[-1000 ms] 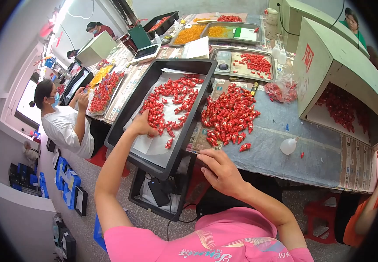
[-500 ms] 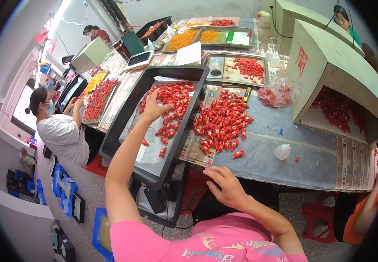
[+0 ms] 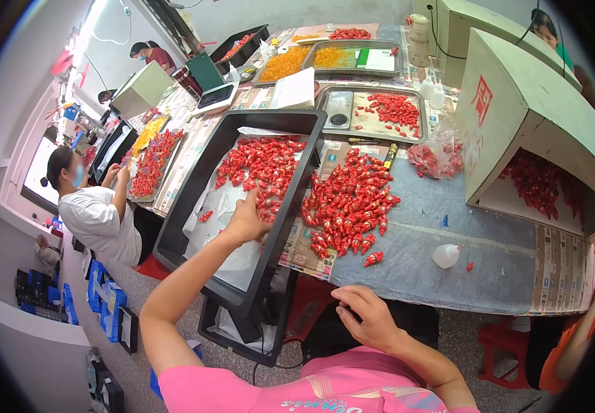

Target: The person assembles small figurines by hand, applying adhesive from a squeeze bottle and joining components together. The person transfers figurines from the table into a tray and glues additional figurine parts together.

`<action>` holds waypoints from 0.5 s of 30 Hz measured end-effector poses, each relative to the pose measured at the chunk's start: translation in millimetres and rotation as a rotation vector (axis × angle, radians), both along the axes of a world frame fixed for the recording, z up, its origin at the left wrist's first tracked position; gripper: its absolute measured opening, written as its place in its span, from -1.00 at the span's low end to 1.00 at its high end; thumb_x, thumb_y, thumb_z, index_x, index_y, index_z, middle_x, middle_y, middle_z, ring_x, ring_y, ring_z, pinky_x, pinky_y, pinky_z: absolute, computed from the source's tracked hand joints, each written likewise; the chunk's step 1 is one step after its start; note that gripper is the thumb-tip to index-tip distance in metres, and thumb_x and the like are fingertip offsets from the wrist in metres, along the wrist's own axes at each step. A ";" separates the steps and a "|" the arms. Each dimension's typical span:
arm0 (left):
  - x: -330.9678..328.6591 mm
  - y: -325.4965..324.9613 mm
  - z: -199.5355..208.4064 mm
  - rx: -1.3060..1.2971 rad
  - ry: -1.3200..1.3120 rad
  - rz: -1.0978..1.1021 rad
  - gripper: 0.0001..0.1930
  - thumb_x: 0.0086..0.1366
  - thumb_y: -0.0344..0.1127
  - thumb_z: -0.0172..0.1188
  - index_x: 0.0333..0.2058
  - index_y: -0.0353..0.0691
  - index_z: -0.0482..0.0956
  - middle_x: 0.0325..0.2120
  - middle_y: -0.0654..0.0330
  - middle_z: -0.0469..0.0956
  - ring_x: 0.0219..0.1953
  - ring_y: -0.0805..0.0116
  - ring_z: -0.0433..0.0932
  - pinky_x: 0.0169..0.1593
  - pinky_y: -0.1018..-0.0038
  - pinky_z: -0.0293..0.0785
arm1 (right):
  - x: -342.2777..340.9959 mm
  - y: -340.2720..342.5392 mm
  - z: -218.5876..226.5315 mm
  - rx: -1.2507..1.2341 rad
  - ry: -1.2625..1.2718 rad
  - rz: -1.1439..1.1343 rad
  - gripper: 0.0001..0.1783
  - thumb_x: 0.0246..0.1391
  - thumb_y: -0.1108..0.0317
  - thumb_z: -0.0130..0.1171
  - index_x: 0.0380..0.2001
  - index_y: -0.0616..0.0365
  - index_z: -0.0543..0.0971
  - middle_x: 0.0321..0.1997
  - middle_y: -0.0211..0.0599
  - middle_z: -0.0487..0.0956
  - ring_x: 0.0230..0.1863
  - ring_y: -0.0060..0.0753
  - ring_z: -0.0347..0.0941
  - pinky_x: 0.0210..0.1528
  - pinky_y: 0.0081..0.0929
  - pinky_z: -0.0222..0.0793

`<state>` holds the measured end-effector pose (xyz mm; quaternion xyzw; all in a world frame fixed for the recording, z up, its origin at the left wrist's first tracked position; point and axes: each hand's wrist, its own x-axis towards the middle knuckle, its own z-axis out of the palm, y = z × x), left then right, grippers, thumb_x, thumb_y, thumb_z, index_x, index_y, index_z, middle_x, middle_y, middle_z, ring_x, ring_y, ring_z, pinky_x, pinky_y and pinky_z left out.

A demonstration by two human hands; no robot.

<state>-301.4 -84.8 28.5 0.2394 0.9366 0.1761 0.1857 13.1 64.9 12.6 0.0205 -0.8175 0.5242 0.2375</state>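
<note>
My left hand (image 3: 248, 221) reaches into a deep black tray (image 3: 246, 292) lined with white paper. Its fingers are apart and point at the near edge of a heap of small red figure-shaped pieces (image 3: 263, 162); nothing shows in its grasp, though the palm side is hidden. One red piece (image 3: 206, 215) lies alone on the paper liner. My right hand (image 3: 370, 322) hovers at the table's front edge, fingers loosely bent and apart, holding nothing visible. Ahead of it, beside the tray, spreads a second pile of red pieces (image 3: 352, 196).
A white squeeze bottle (image 3: 447, 255) lies on the grey table covering (image 3: 414, 241). Behind are a metal tray (image 3: 373, 134), a plastic bag of red pieces (image 3: 435, 157) and a scale (image 3: 216, 98). An open-fronted box (image 3: 497, 89) stands right. A person (image 3: 98, 213) works at left.
My left hand has moved nearer to me, from the heap's far part to its near edge. Loose pieces near the tray's front end no longer show. My right hand's fingers have curled slightly.
</note>
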 end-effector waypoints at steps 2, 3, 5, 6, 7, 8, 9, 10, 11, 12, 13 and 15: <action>-35.5 9.5 -27.4 0.238 0.023 0.055 0.05 -0.25 -0.29 0.44 0.25 -0.23 0.04 0.01 -0.28 0.28 0.01 -0.18 0.40 0.12 0.22 0.35 | 1.9 -0.6 -1.1 -0.031 -0.026 0.010 -0.67 -0.06 0.52 0.19 -0.14 0.20 0.49 -0.17 -0.13 0.51 -0.16 -0.07 0.47 -0.14 -0.31 0.42; -46.7 23.8 -27.8 0.242 0.020 0.050 0.05 -0.25 -0.29 0.44 0.25 -0.23 0.04 0.01 -0.28 0.28 0.01 -0.18 0.40 0.12 0.22 0.35 | 2.7 1.4 -2.7 -0.035 -0.040 -0.006 -0.67 -0.06 0.52 0.19 -0.14 0.20 0.49 -0.17 -0.13 0.52 -0.16 -0.07 0.47 -0.14 -0.31 0.43; -65.2 53.1 -23.8 0.243 0.014 0.147 -0.01 -0.26 -0.39 0.43 0.21 -0.28 0.11 -0.06 -0.16 0.39 -0.07 -0.05 0.48 -0.05 0.24 0.50 | 3.6 2.9 -3.2 -0.034 -0.055 -0.020 -0.67 -0.06 0.52 0.19 -0.15 0.20 0.49 -0.18 -0.13 0.52 -0.17 -0.07 0.48 -0.14 -0.32 0.43; -70.7 67.9 -20.4 0.247 0.007 0.139 -0.01 -0.26 -0.39 0.43 0.21 -0.28 0.11 -0.06 -0.16 0.39 -0.07 -0.05 0.48 -0.05 0.24 0.50 | 4.2 4.6 -3.2 -0.032 -0.067 -0.036 -0.68 -0.06 0.52 0.19 -0.15 0.20 0.49 -0.18 -0.13 0.52 -0.16 -0.07 0.48 -0.13 -0.32 0.43; -74.0 79.6 -13.5 0.361 -0.111 0.186 -0.01 -0.23 -0.44 0.42 0.22 -0.29 0.08 -0.10 -0.10 0.41 -0.11 0.04 0.50 -0.16 0.29 0.55 | 4.8 6.1 -3.1 -0.030 -0.076 -0.047 -0.68 -0.06 0.52 0.19 -0.15 0.20 0.49 -0.18 -0.12 0.52 -0.16 -0.07 0.48 -0.13 -0.31 0.43; -76.8 88.3 -8.0 0.473 -0.230 0.234 -0.02 -0.20 -0.49 0.40 0.23 -0.30 0.04 -0.13 -0.05 0.44 -0.16 0.13 0.53 -0.27 0.34 0.59 | 5.6 7.4 -3.7 -0.027 -0.079 -0.050 -0.68 -0.06 0.52 0.19 -0.15 0.20 0.49 -0.18 -0.12 0.52 -0.16 -0.07 0.48 -0.13 -0.31 0.43; -80.8 93.6 -6.3 0.632 -0.252 0.241 -0.02 -0.17 -0.53 0.38 0.24 -0.29 0.00 -0.16 -0.03 0.45 -0.17 0.19 0.53 -0.31 0.38 0.59 | 6.6 8.3 -4.5 -0.033 -0.088 -0.061 -0.68 -0.06 0.52 0.19 -0.15 0.20 0.50 -0.19 -0.12 0.52 -0.16 -0.07 0.48 -0.13 -0.32 0.43; -84.2 95.8 -4.4 0.792 -0.273 0.250 -0.02 -0.13 -0.56 0.36 0.25 -0.28 -0.05 -0.18 0.00 0.46 -0.18 0.26 0.54 -0.36 0.42 0.60 | 7.6 9.1 -5.4 -0.039 -0.097 -0.069 -0.69 -0.06 0.52 0.19 -0.16 0.20 0.50 -0.19 -0.12 0.52 -0.16 -0.08 0.48 -0.13 -0.32 0.43; -90.1 91.5 1.0 0.807 -0.348 0.249 0.01 -0.08 -0.56 0.35 0.27 -0.26 -0.14 -0.19 0.01 0.45 -0.19 0.24 0.53 -0.33 0.39 0.60 | 8.9 9.7 -6.7 -0.039 -0.098 -0.068 -0.69 -0.06 0.52 0.19 -0.16 0.20 0.50 -0.19 -0.12 0.52 -0.16 -0.08 0.48 -0.13 -0.32 0.43; -80.8 98.7 9.5 0.753 -0.229 0.278 -0.05 -0.07 -0.49 0.37 0.26 -0.28 -0.04 -0.24 0.02 0.48 -0.21 0.28 0.54 -0.33 0.42 0.58 | 11.0 13.3 -10.1 -0.054 -0.114 -0.093 -0.69 -0.05 0.53 0.19 -0.16 0.21 0.50 -0.19 -0.11 0.52 -0.16 -0.07 0.48 -0.13 -0.32 0.43; -91.5 80.5 5.4 0.536 0.111 0.163 -0.14 -0.06 -0.44 0.37 0.20 -0.29 0.07 -0.27 0.02 0.50 -0.22 0.31 0.54 -0.34 0.44 0.56 | 11.7 13.7 -10.9 -0.080 -0.117 -0.085 -0.70 -0.05 0.53 0.18 -0.17 0.21 0.51 -0.19 -0.11 0.52 -0.16 -0.07 0.48 -0.13 -0.32 0.43; -97.7 49.2 10.3 0.293 0.432 0.043 -0.22 -0.05 -0.39 0.37 0.15 -0.30 0.19 -0.29 0.02 0.51 -0.22 0.34 0.54 -0.36 0.45 0.54 | 14.0 16.7 -10.0 -0.085 -0.106 -0.083 -0.70 -0.05 0.54 0.18 -0.17 0.21 0.51 -0.19 -0.12 0.52 -0.20 -0.11 0.50 -0.17 -0.34 0.45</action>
